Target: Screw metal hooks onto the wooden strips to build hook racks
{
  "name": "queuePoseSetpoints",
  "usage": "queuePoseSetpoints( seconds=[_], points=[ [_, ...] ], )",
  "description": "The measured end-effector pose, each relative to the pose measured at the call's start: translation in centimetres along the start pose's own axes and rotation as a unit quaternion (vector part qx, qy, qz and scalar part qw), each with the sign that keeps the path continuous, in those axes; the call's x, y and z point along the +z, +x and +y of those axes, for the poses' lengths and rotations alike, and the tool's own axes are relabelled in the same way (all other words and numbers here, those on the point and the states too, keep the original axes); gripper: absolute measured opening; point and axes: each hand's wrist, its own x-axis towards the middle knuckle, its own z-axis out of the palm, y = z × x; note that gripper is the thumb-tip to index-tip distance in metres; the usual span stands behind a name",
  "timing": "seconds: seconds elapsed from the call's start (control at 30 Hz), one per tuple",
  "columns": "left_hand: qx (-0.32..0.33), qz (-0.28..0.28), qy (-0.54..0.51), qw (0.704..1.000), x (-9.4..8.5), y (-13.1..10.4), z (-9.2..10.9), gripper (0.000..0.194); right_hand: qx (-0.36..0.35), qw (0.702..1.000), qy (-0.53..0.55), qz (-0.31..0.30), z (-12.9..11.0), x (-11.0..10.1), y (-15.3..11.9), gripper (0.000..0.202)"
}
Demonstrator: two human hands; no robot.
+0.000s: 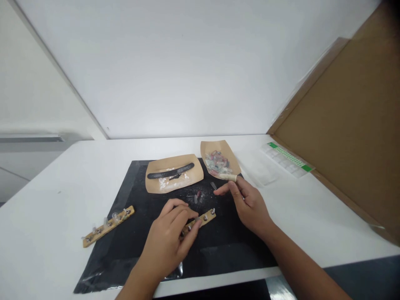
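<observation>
My left hand (170, 233) is closed around a wooden strip (210, 216) fitted with small metal studs, its fingers and thumb near a clear piece on it. My right hand (250, 202) hovers above the black mat's right side, with a pale cover on one finger; whether anything is between its fingers is too small to tell. Close by its fingertips lies a clear nail-shaped piece (213, 186). A few more small pieces (196, 199), one reddish, lie on the black mat (125, 246). Behind the right fingers, a cardboard tray (204, 148) holds many clear and reddish pieces.
Another cardboard tray (200, 171) holds a dark curved file (171, 171) and white bits. A second studded strip (108, 229) lies at the mat's left edge. At right are a clear case with green labels (290, 157) and a large brown board (353, 125).
</observation>
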Motion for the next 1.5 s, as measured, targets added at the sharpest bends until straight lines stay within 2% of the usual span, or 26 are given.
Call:
queuePoseSetpoints(
  seconds=[0.17, 0.27, 0.33, 0.4, 0.5, 0.57, 0.63, 0.67, 0.77, 0.87, 0.93, 1.07, 1.2, 1.27, 1.5],
  points=[
    [-0.030, 0.038, 0.027, 0.998, -0.6, -0.2, -0.3, 0.023, -0.022, 0.999, 0.032, -0.016, 0.6, 0.4, -0.1, 0.025],
    [-0.031, 0.061, 0.046, 0.997, -1.3, -0.3, -0.3, 0.028, -0.035, 0.997, 0.043, -0.050, 1.2, 0.5, -0.3, 0.046],
    [-0.036, 0.077, 0.073, 0.994, -1.9, -0.5, -0.3, 0.025, -0.034, 0.997, 0.039, -0.051, 1.4, 0.5, -0.4, 0.063],
    [-0.036, 0.095, 0.107, 0.989, -2.6, -0.7, -0.4, 0.020, -0.032, 0.998, 0.031, -0.036, 1.4, 0.3, -0.5, 0.069],
    [-0.034, 0.114, 0.162, 0.980, -4.0, -0.7, -0.7, 0.015, -0.038, 0.999, 0.021, -0.020, 1.0, 0.1, -0.5, 0.066],
    [-0.030, 0.104, 0.186, 0.977, -5.3, -0.2, -1.1, 0.017, -0.045, 0.999, 0.009, -0.013, 0.8, 0.1, -0.4, 0.062],
    [0.003, 0.039, 0.195, 0.980, -6.6, 0.9, -1.5, 0.018, -0.054, 0.998, -0.020, -0.003, 0.8, 0.2, -0.3, 0.051],
    [0.019, 0.015, 0.215, 0.976, -7.2, 1.7, -1.7, 0.020, -0.063, 0.997, -0.041, 0.004, 0.9, 0.3, -0.2, 0.043],
    [0.055, -0.011, 0.265, 0.963, -8.2, 4.5, -2.4, 0.024, -0.098, 0.989, -0.114, 0.003, 1.2, 0.3, 0.1, 0.022],
    [0.095, 0.003, 0.289, 0.953, -8.0, 6.8, -3.0, 0.029, -0.130, 0.970, -0.195, -0.058, 1.3, -0.2, 0.7, 0.018],
    [0.103, 0.026, 0.287, 0.952, -7.3, 7.4, -3.5, 0.029, -0.159, 0.945, -0.266, -0.103, 1.2, -0.6, 1.4, 0.019],
    [0.126, 0.046, 0.256, 0.957, -6.4, 6.7, -4.5, 0.030, -0.195, 0.894, -0.371, -0.158, 0.6, -1.0, 3.0, 0.019],
    [0.166, 0.006, 0.206, 0.964, -6.3, 5.7, -4.8, 0.035, -0.197, 0.867, -0.415, -0.192, 0.4, -0.4, 3.7, 0.014],
    [0.168, -0.021, 0.196, 0.966, -6.3, 5.6, -4.8, 0.037, -0.192, 0.865, -0.425, -0.185, 0.5, 0.2, 3.6, 0.016],
    [0.181, -0.058, 0.170, 0.967, -5.4, 5.7, -4.5, 0.030, -0.163, 0.903, -0.369, -0.146, 1.6, 0.8, 3.7, 0.020]
  ],
)
